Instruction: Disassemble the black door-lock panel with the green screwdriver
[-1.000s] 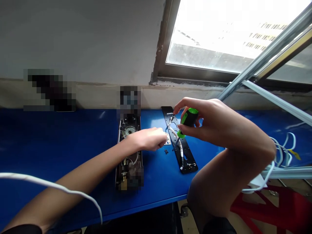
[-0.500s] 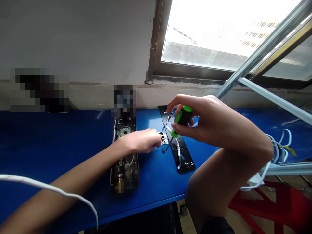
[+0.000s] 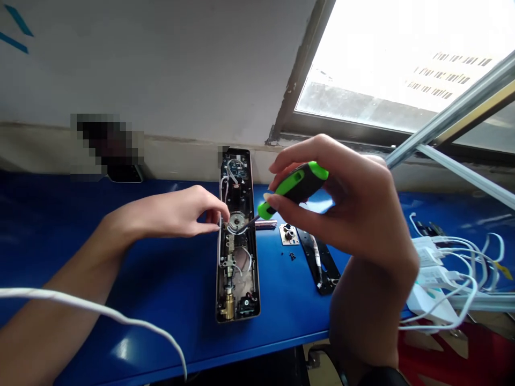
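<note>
Person's left hand (image 3: 173,217) & right hand (image 3: 358,206) both bare, forearms too, nails plain, unpainted. Only clothing in view: dark sleeve (image 3: 382,377) at bottom edge by R arm, too cut off to make out more.

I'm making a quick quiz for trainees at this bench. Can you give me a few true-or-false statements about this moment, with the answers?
1. The right hand grips a green-and-black screwdriver. True.
2. The screwdriver's tip is on the black mounting plate. False: it reaches into the open electronic door lock.
3. The left hand has its fingertips at the lock's round mechanism. True.
4. White power adapters lie left of the lock. False: they are at the right, beyond the right arm.
</note>
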The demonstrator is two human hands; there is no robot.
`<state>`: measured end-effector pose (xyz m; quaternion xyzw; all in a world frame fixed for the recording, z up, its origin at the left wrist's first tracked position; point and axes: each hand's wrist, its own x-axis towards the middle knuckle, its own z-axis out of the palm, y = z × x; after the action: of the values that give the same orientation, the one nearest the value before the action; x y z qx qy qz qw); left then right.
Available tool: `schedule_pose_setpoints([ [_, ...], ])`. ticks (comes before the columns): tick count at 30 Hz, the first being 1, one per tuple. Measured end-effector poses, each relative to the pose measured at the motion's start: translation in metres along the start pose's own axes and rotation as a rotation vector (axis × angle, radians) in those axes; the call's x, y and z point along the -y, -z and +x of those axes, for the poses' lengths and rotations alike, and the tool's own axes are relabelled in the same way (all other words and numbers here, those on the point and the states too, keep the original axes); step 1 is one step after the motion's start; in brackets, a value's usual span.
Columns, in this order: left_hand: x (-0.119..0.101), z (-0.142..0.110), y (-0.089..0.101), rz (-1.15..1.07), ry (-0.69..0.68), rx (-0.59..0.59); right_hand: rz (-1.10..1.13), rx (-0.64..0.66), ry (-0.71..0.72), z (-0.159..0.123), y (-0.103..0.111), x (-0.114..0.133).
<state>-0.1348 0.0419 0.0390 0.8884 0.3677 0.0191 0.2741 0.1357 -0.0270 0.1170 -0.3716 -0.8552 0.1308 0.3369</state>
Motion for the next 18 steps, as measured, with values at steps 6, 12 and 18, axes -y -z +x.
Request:
schedule_pose_setpoints([
  [6,-0.005,-0.005,0.002,0.002,-0.021,0.064,-0.086,0.094,0.024,0.012,-0.026,0.007],
  [12,0.004,-0.002,-0.006,-0.028,-0.047,0.102,-0.129,0.19,0.076,0.014,-0.04,0.013],
  [18,0.008,0.005,-0.009,-0.108,-0.051,0.098,-0.33,0.091,0.143,0.008,-0.05,0.019],
])
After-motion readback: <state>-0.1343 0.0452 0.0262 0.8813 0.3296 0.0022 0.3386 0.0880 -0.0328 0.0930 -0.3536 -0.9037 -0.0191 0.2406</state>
